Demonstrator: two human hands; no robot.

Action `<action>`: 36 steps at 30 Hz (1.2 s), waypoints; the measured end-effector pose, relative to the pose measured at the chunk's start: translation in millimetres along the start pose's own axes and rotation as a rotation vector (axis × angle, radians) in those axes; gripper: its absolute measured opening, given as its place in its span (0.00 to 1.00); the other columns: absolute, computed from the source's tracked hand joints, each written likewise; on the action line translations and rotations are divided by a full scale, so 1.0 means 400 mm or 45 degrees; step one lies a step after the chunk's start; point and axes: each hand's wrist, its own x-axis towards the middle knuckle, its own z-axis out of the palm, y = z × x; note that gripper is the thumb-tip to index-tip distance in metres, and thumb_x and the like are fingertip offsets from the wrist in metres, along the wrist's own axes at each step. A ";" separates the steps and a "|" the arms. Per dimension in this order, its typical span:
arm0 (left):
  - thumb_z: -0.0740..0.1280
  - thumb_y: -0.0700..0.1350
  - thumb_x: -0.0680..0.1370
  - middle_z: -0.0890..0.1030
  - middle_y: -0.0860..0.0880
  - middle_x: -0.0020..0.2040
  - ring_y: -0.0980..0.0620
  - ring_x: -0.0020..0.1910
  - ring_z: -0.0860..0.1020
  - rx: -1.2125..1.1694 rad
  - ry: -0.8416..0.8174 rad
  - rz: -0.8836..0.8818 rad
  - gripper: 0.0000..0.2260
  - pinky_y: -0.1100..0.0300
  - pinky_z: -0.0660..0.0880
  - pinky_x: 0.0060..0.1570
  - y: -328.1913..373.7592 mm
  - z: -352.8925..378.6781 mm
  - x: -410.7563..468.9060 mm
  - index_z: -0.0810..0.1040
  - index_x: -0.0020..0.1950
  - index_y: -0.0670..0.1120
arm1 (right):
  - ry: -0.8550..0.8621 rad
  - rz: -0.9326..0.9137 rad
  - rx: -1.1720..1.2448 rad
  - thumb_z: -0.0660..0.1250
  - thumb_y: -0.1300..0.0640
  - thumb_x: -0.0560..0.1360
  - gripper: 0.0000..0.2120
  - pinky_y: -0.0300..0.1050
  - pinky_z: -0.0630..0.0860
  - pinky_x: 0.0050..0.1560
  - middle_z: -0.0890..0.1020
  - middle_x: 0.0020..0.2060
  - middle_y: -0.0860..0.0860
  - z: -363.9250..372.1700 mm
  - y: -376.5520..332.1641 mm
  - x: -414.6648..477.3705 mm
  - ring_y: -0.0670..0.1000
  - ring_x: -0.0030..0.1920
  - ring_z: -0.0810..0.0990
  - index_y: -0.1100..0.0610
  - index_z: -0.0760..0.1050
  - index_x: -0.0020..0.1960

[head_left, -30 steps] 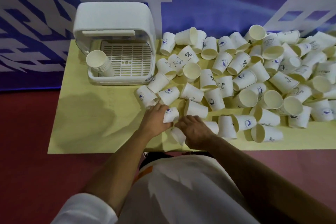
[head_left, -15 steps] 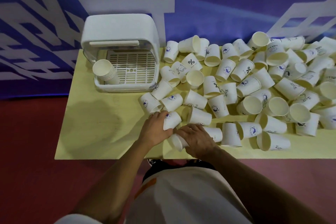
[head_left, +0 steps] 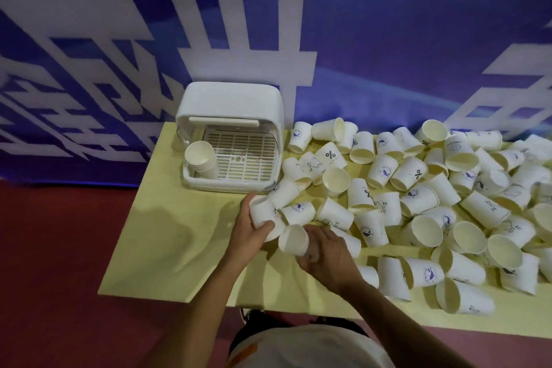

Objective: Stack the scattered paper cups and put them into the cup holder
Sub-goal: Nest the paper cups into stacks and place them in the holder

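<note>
Cup holder [head_left: 230, 104]: beyond the left hand, stack of cups [head_left: 201, 160] inside (at its left corner).
Left hand [head_left: 249, 230]: fingers curled round a cup [head_left: 263, 213].
Right hand [head_left: 325, 257]: grips a second cup [head_left: 294, 240], just beside the left hand.
Loose cups [head_left: 418, 197]: heaped on the table [head_left: 179, 233], right of both hands.
</note>
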 end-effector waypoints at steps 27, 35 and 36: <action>0.76 0.47 0.73 0.80 0.42 0.56 0.55 0.44 0.78 -0.300 0.339 0.001 0.22 0.64 0.73 0.39 0.051 -0.366 0.183 0.64 0.55 0.45 | 0.103 0.069 0.416 0.73 0.47 0.70 0.28 0.50 0.78 0.56 0.78 0.59 0.45 0.012 -0.303 0.275 0.49 0.57 0.77 0.46 0.67 0.67; 0.75 0.42 0.72 0.76 0.54 0.60 0.58 0.57 0.77 -0.310 0.429 0.059 0.35 0.64 0.74 0.48 0.078 -0.405 0.265 0.61 0.73 0.54 | 0.031 0.057 0.347 0.73 0.48 0.71 0.27 0.47 0.76 0.55 0.79 0.59 0.44 0.019 -0.315 0.332 0.48 0.56 0.77 0.45 0.68 0.67; 0.75 0.42 0.72 0.76 0.55 0.61 0.57 0.59 0.77 -0.287 0.425 0.074 0.34 0.63 0.75 0.50 0.080 -0.407 0.276 0.64 0.73 0.54 | 0.028 0.053 0.335 0.73 0.48 0.71 0.27 0.46 0.75 0.54 0.79 0.59 0.44 0.021 -0.316 0.336 0.48 0.56 0.77 0.45 0.68 0.67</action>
